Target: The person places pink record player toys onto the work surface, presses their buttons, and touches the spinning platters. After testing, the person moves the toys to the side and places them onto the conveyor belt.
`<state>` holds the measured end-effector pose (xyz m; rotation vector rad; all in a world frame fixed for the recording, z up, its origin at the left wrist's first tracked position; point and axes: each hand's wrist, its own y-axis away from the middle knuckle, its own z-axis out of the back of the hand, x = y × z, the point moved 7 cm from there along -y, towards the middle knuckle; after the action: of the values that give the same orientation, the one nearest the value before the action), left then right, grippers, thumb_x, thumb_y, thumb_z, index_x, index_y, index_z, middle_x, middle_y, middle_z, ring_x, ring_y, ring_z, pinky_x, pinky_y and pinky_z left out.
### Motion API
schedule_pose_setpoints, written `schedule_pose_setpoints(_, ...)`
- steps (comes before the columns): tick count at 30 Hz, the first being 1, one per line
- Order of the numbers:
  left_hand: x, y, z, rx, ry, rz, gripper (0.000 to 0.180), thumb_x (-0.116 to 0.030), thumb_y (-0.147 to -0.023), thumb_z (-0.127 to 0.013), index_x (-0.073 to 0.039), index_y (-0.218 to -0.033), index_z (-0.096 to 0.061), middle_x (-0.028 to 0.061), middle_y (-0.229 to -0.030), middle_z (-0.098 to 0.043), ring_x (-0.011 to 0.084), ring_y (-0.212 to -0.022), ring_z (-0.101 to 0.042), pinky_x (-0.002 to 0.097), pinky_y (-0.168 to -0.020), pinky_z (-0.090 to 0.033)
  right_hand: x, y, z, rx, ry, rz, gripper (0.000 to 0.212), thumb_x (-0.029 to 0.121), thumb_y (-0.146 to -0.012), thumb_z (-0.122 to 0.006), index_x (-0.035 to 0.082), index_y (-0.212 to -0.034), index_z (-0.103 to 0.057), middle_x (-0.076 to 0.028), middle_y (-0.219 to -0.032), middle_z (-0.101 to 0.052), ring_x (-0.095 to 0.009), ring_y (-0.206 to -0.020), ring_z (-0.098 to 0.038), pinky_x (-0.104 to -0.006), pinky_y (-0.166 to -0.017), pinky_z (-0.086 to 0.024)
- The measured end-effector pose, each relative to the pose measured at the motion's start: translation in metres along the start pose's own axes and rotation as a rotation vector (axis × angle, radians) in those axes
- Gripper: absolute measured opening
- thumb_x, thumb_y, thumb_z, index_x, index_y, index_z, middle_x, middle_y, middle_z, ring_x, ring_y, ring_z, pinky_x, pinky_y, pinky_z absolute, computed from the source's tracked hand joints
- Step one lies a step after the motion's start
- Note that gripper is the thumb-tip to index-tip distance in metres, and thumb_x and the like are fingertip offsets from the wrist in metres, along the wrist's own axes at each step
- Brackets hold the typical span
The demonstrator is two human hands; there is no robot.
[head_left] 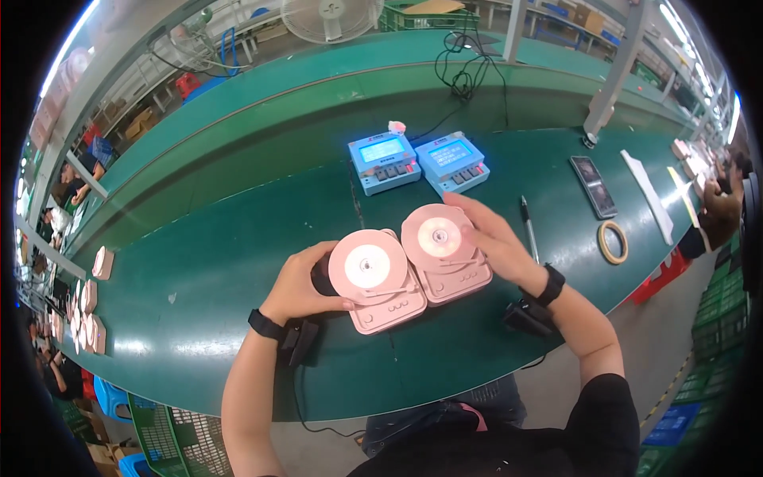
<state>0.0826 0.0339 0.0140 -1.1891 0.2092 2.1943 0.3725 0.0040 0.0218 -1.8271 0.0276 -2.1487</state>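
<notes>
Two small pink toy record players lie side by side on the green table, their inner edges touching or nearly so. Around the outer side of the left record player curls my left hand, its thumb along the lower edge of the disc and its other fingers partly hidden behind. My right hand grips the right record player from its far right side, with the thumb over the disc. Each player carries a round pink disc with a pale centre, a tone arm and small buttons.
Beyond the players stand two blue boxes with lit screens, a left box and a right box. To the right lie a pen, a phone, a tape roll and a white strip. More pink players sit far left.
</notes>
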Motion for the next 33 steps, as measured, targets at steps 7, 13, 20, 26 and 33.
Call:
schedule_pose_setpoints(7,0.033,0.002,0.007,0.001,0.206,0.069,0.069,-0.047,-0.071,-0.078,0.001,-0.118,-0.062,0.0051,-0.095,-0.064,0.0123,-0.081,-0.057,0.0252,-0.07,-0.042,-0.013,0.014,-0.006,0.047,-0.124,-0.015,0.077,0.01,-0.083,-0.062,0.001,-0.151,-0.027,-0.013,-0.16,-0.02,-0.022,-0.147,-0.022,-0.0347,-0.119,-0.016)
schedule_pose_setpoints(13,0.032,0.0,0.008,-0.076,0.193,-0.022,0.05,-0.04,-0.083,-0.062,0.0,-0.112,-0.065,0.0078,-0.09,-0.064,0.0139,-0.073,-0.055,0.0253,-0.059,-0.037,-0.022,0.014,-0.006,0.228,-0.215,-0.168,0.108,0.005,-0.068,-0.07,0.005,-0.156,-0.008,-0.011,-0.162,-0.012,-0.021,-0.149,-0.014,-0.0335,-0.12,-0.009)
schedule_pose_setpoints(20,0.027,0.001,0.008,-0.029,0.187,0.034,0.056,-0.045,-0.085,-0.062,0.003,-0.114,-0.062,0.0047,-0.092,-0.062,0.0117,-0.081,-0.054,0.0248,-0.069,-0.04,-0.012,0.013,-0.004,0.322,-0.246,-0.169,0.111,0.003,-0.069,-0.07,0.008,-0.157,-0.003,-0.011,-0.163,-0.008,-0.021,-0.15,-0.01,-0.0344,-0.121,-0.007)
schedule_pose_setpoints(26,0.027,0.002,0.008,-0.001,0.186,0.064,0.06,-0.048,-0.087,-0.062,0.005,-0.116,-0.061,0.0035,-0.094,-0.061,0.0107,-0.084,-0.053,0.0245,-0.073,-0.041,-0.017,0.014,-0.003,0.336,-0.173,-0.11,0.106,0.005,-0.072,-0.071,0.008,-0.156,-0.008,-0.013,-0.163,-0.007,-0.024,-0.15,-0.009,-0.0362,-0.121,-0.01)
schedule_pose_setpoints(33,0.028,0.002,0.009,0.001,0.183,0.062,0.062,-0.049,-0.086,-0.062,0.005,-0.116,-0.06,0.004,-0.096,-0.062,0.0108,-0.085,-0.055,0.0247,-0.074,-0.042,-0.007,0.013,-0.004,0.14,0.225,0.095,0.095,0.016,-0.074,-0.078,0.005,-0.152,-0.025,-0.015,-0.159,-0.021,-0.027,-0.148,-0.02,-0.0385,-0.119,-0.017)
